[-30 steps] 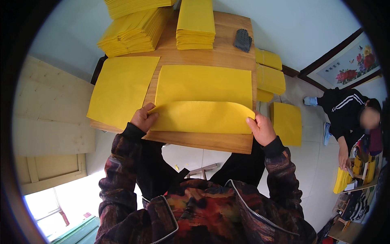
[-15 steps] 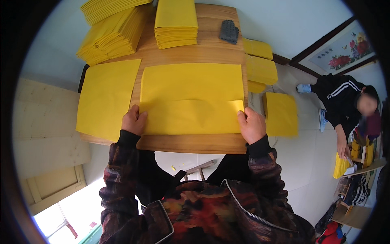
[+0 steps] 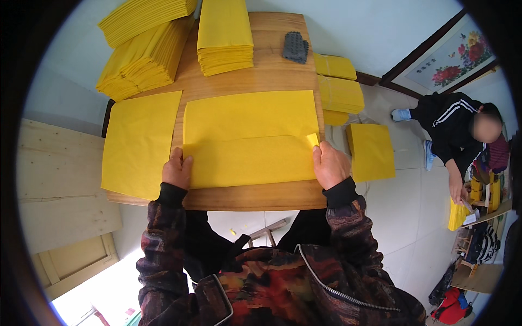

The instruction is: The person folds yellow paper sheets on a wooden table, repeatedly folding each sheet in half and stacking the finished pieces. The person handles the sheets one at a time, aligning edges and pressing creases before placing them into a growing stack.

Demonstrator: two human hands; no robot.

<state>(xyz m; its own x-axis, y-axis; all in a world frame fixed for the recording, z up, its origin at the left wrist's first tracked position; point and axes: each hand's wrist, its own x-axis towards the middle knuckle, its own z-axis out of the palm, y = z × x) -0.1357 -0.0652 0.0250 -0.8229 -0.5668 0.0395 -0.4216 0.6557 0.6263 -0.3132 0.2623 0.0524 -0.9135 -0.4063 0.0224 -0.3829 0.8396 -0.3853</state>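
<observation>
Sheet of yellow, rectangular, paper-like material (image 3: pixel 247 117) lies on the brown wooden table (image 3: pixel 255 202), its near part turned up as a flap (image 3: pixel 247 163) with the right corner lifting. I'd judge the folding under way; next calls for flattening that corner and pressing the crease. Left hand (image 3: pixel 176 169) and right hand (image 3: pixel 333 167) flank it, fingers curled; whether they pinch, I can't tell. Beyond rises a yellow folded stack (image 3: pixel 224 35).
</observation>
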